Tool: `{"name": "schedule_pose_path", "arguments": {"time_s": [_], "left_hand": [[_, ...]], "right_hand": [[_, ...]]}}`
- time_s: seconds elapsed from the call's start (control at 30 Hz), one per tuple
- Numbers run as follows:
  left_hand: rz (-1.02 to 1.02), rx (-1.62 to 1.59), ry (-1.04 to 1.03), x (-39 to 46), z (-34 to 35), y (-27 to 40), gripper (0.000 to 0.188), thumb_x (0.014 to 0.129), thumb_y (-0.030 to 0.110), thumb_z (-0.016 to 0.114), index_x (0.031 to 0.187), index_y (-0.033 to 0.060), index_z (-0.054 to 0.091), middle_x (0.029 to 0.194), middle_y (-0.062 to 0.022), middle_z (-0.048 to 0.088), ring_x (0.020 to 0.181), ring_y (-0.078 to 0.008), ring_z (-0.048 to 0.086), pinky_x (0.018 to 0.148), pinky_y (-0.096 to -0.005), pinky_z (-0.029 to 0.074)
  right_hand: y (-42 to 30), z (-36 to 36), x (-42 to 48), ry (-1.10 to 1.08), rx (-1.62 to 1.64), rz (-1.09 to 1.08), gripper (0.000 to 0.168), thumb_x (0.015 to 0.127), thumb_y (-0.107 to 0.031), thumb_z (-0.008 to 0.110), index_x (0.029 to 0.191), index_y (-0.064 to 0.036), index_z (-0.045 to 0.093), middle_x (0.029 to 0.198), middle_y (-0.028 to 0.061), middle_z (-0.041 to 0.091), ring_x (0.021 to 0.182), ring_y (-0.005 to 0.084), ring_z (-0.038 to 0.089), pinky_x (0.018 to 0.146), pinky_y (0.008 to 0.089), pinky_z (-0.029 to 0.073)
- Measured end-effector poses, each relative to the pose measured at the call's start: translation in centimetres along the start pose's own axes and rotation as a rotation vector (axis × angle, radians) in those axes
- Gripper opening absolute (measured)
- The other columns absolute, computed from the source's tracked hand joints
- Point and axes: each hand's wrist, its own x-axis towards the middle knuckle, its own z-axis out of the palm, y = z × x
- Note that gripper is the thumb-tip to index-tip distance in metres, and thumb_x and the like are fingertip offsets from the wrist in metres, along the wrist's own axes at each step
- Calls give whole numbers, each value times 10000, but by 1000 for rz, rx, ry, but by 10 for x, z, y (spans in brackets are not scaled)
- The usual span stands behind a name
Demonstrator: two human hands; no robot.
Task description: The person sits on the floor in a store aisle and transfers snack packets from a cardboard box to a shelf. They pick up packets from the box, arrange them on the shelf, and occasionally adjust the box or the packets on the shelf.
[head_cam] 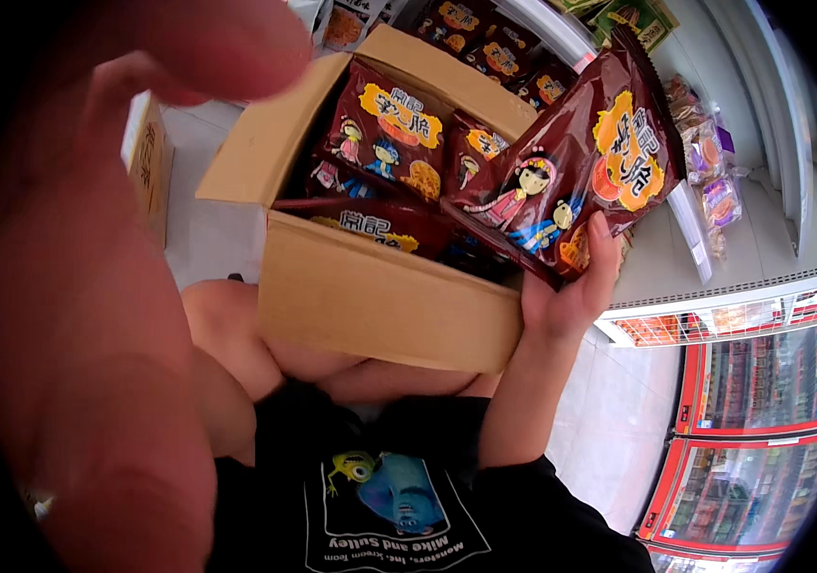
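My right hand point(567, 301) grips a dark maroon snack packet point(534, 190) by its lower edge, thumb on the front. The glossy packet bears cartoon figures and an orange patch with writing. It is tilted over the right side of an opened cardboard carton point(380, 290). Inside the carton lie several matching packets point(405, 118), some partly hidden by its front flap. Very close to the camera, my left hand point(129, 251) looms large and blurred across the left side. Its full finger position and anything in it cannot be made out.
Beyond the carton, more maroon packets point(501, 57) line a shelf. Small wrapped snacks point(720, 193) lie on the grey shelf point(773, 258) at right. Red-framed glass-door coolers point(759, 494) stand lower right. Another carton point(151, 168) stands on the tiled floor point(201, 143) at left.
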Motion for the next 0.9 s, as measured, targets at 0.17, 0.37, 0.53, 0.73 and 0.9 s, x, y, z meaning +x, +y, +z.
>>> {"name": "schedule_pose_path", "arguments": {"time_s": [0.17, 0.37, 0.53, 0.73, 0.9], "left_hand": [[-152, -283, -317, 40, -28, -29, 508, 1069, 429, 510, 1294, -3, 655, 1315, -182, 669, 1030, -258, 636, 883, -380, 502], [7, 127, -644, 42, 4, -59, 257, 1033, 101, 564, 1203, -64, 666, 1073, -158, 750, 964, -217, 674, 878, -340, 529], [-304, -50, -236, 47, 10, -25, 308, 1067, 200, 564, 1188, -60, 674, 1094, -172, 739, 945, -241, 671, 900, -339, 522], [7, -18, 3, 12, 6, -16, 434, 1072, 332, 531, 1232, -51, 660, 1167, -204, 705, 992, -265, 655, 920, -359, 510], [-12, -12, 92, -10, 26, -17, 435, 1069, 338, 527, 1228, -42, 668, 1171, -202, 706, 1003, -273, 656, 926, -361, 507]], "right_hand": [[-4, -4, -2, 99, 15, 0, 358, 1019, -188, 586, 1339, -29, 607, 1322, 100, 682, 1226, 261, 652, 1077, 471, 504], [-1, 3, 0, 70, 7, -22, 353, 1021, -205, 603, 1326, -28, 607, 1326, 86, 674, 1216, 237, 650, 1082, 448, 498], [-2, -2, -1, 45, 16, -3, 350, 1021, -199, 604, 1330, -35, 607, 1323, 81, 675, 1229, 235, 642, 1089, 450, 489], [-1, 0, 2, 30, 23, -11, 358, 1029, -188, 584, 1350, -30, 595, 1340, 89, 671, 1246, 240, 637, 1100, 454, 481], [1, -4, 0, 28, 8, -10, 339, 1040, -202, 572, 1333, -33, 597, 1343, 107, 667, 1243, 253, 640, 1100, 465, 480]]}}
